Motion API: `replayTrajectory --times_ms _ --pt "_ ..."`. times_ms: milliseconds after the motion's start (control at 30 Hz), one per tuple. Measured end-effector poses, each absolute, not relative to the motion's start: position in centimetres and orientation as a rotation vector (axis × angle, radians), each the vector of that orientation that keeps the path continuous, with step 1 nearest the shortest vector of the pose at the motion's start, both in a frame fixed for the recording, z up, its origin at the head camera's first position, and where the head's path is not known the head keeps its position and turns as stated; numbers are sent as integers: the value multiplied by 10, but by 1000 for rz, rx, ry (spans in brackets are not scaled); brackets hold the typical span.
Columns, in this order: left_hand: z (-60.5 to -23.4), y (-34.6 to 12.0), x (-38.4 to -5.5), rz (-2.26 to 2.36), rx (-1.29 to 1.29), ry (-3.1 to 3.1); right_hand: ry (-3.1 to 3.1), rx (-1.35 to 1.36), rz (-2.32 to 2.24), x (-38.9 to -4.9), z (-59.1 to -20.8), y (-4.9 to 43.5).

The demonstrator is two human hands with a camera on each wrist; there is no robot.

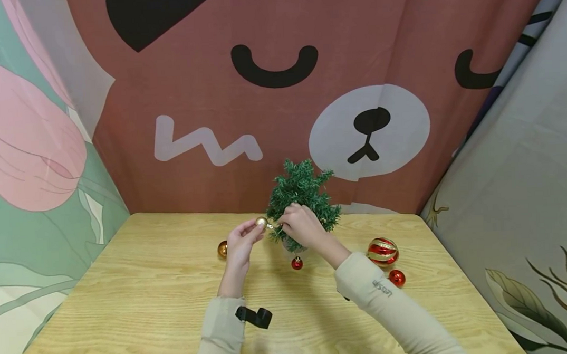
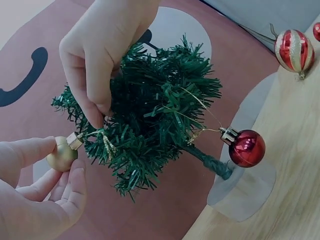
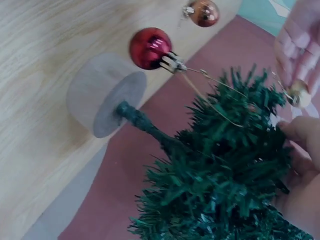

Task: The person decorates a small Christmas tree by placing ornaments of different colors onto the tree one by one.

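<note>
Thumb and fingers of my left hand (image 1: 240, 246) pinch a small gold Christmas ball (image 2: 61, 156), its metal cap turned toward the little artificial Christmas tree (image 1: 297, 184). From the cap a gold string (image 2: 106, 142) runs to the tip of a green branch. There my right hand (image 1: 303, 226) pinches the string at the tree's near left side, its fingertips close against the needles. A small red ball (image 2: 248, 149) hangs by its own gold string from a lower branch, in front of the tree's pale round base (image 3: 102, 92).
An orange-gold ball (image 1: 222, 249) lies on the wooden table (image 1: 141, 289) behind my left hand. To the right are a larger red-and-gold striped ball (image 1: 383, 251) and a red ball (image 1: 397, 278) near my right sleeve. A printed curtain (image 1: 193, 186) hangs behind the table.
</note>
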State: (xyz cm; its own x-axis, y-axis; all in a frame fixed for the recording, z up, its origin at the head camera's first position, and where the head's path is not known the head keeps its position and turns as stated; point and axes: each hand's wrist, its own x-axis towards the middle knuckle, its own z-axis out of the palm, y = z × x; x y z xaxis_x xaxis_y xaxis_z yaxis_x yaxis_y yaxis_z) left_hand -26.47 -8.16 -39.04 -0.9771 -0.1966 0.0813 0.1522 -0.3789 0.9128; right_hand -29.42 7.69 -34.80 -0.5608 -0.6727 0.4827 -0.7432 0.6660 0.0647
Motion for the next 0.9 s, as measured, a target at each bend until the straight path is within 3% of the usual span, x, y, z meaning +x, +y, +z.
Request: replayTrajectory --times_ms 433,900 --pt "-392 -77 -270 -2343 33 -1671 -2186 937 -97 -292 -354 64" --pt "-386 -76 -273 -2305 82 -1679 -2378 844 -172 -298 -350 53"
